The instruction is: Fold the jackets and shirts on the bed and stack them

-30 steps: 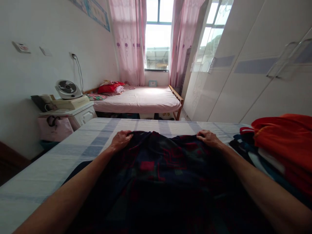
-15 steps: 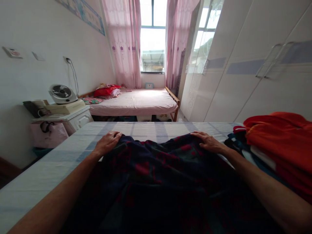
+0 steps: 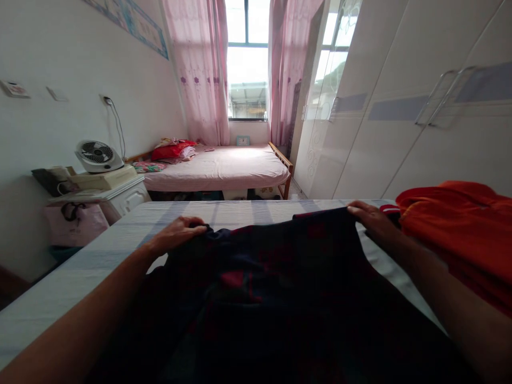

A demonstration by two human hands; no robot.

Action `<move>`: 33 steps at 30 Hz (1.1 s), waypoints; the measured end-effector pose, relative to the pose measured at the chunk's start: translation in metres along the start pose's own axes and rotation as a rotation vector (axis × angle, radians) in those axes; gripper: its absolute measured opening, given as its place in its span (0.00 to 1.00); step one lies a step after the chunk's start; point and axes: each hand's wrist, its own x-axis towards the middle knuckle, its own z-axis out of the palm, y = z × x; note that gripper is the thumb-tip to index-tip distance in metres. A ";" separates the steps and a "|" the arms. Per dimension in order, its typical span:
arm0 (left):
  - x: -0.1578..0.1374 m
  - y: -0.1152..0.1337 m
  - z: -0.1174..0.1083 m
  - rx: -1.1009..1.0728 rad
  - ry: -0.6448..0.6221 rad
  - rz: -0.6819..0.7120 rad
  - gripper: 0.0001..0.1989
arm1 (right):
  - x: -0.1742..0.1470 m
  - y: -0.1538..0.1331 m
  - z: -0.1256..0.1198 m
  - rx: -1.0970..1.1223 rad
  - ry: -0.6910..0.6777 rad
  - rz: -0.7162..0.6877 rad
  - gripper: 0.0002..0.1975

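Note:
A dark navy garment with red and green patches spreads across the near part of the bed, its lower part in deep shade. My left hand pinches its far left corner between thumb and fingers. At the far right corner my right hand grips the cloth and holds it a little above the sheet. The far edge runs fairly straight between both hands. What kind of garment it is I cannot make out.
Folded clothes with an orange one on top are stacked at the right, close to my right forearm. A nightstand with a fan stands left. Beyond are a second bed and a white wardrobe.
My right hand has lifted and moved right, pulling the garment's far edge tauter. My left hand has closed on its corner. The view has shifted slightly.

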 end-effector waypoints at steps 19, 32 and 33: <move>0.017 -0.058 0.014 -0.017 0.281 -0.190 0.29 | 0.027 0.041 0.044 -0.773 0.119 0.141 0.22; -0.027 -0.057 0.004 -0.030 0.185 -0.128 0.25 | -0.034 0.047 0.073 -0.787 -0.069 0.040 0.27; -0.024 -0.060 0.004 0.023 0.241 -0.136 0.24 | -0.034 0.047 0.072 -0.802 -0.088 0.049 0.27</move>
